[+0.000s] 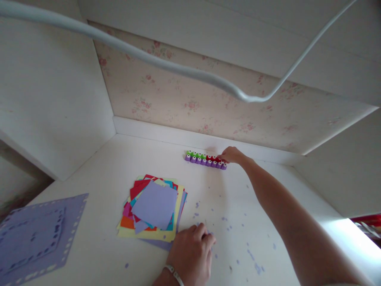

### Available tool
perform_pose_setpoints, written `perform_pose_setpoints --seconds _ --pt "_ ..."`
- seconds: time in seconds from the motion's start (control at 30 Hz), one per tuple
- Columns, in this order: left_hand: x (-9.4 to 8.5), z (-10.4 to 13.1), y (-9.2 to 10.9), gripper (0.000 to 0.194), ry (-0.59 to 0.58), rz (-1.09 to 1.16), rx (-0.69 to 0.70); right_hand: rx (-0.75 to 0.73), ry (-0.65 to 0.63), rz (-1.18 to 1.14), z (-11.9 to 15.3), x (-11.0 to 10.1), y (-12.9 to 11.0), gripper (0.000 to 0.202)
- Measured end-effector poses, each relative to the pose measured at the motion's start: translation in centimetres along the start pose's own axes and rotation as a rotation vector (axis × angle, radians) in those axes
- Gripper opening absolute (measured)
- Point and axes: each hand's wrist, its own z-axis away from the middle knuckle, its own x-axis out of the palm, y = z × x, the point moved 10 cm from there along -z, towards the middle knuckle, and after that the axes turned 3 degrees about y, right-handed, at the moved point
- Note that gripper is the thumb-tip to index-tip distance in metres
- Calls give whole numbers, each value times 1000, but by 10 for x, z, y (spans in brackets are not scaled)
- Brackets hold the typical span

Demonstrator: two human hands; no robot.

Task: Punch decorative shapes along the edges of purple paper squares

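Coloured pieces stood near the counter's back edge, open room just in front. From the left I saw purple paper with a holed border, then one paper stack just beside my left hand; its fingers were curled, any hold hidden. Farther right, the pieces' two long rows ran left to right, eye-like tops up: eight purple, four green, at least three red. My right hand's fingers met the red end; I couldn't tell whether they pinched one.

Wht cable across top, floral wallpaper in bkgd, wht panel at L
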Motion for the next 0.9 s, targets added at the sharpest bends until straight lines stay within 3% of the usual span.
perform_pose_setpoints --seconds 0.13,0.27,0.43,0.53,0.73,0.8,0.9 --pt "1 1 0 19 -2 0 1 2 32 -6 3 -5 -4 37" --pt "0 2 1 20 13 1 2 21 128 -49 15 -25 -5 38" --pt "-2 3 3 22 36 -12 7 19 266 -194 68 -43 -12 43" --pt "-3 4 5 22 61 -37 18 12 303 -331 129 -19 -24 52" --pt "-8 6 8 24 114 -81 53 167 285 -1066 251 78 -35 52" --pt "-11 8 9 26 138 -85 58 215 319 -1149 271 92 -33 52" --pt "-19 14 17 28 181 -82 95 200 342 -1197 277 95 -34 52"
